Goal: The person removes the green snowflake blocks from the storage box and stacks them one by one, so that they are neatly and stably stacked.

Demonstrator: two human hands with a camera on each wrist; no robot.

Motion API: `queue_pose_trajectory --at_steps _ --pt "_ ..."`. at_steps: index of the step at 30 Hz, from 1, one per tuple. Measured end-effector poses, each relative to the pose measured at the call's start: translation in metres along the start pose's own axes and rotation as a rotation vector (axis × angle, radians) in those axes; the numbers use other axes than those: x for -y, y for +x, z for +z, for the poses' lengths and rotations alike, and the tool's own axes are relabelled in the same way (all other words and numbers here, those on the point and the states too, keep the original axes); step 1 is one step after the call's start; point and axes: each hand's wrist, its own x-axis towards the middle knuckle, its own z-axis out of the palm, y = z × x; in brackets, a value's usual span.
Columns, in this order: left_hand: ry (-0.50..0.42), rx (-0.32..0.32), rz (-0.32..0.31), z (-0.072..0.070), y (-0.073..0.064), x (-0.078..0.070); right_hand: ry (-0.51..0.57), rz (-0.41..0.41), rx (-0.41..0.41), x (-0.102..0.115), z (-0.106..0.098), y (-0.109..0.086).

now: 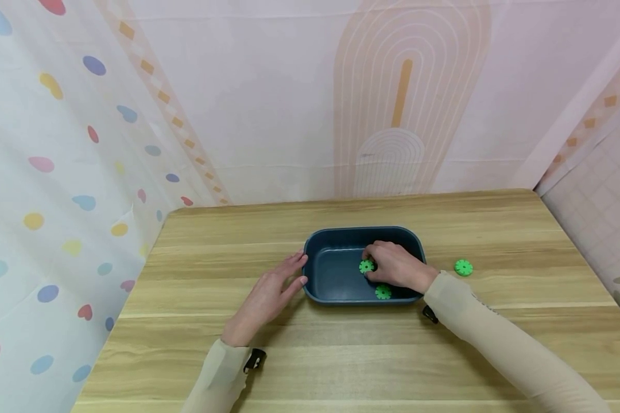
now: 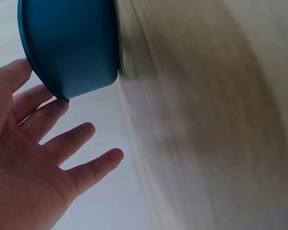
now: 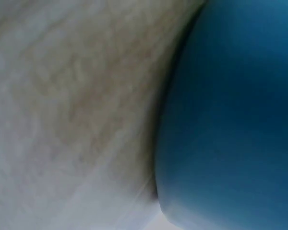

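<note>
A dark blue oblong box [image 1: 336, 301] with rounded corners stands on the table. My right hand [image 1: 395, 265] reaches in over its right end, thumb and fingers curled at the edges of a small green notched disc [image 1: 366, 267]. Nearer the front wall, a second green disc [image 1: 383, 292] lies in the box, below the hand. My left hand [image 1: 266, 295] is at the box's left end with its fingers spread; in the left wrist view, fingertips [image 2: 57, 106] meet the rim of the box [image 2: 69, 48]. The right wrist view shows the box's outer wall [image 3: 230, 124], with the right hand out of sight.
A third green disc [image 1: 464, 267] lies on the wooden table [image 1: 341, 355], right of the box and close to the right forearm. Printed curtains [image 1: 268, 115] hang behind the table and along its left side.
</note>
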Motion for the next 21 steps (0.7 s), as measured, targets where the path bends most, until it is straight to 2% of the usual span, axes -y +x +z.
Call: queue_pose_trajectory --at_steps 14,21 --pt "-0.011 0.004 -0.012 -0.0010 -0.0002 -0.0017 -0.002 -0.040 -0.052 0.0017 -0.0007 -0.0046" --pt "-0.002 0.014 -0.011 -0.0011 0.0003 -0.0010 0.033 -0.023 -0.074 0.0065 -0.0069 -0.0088"
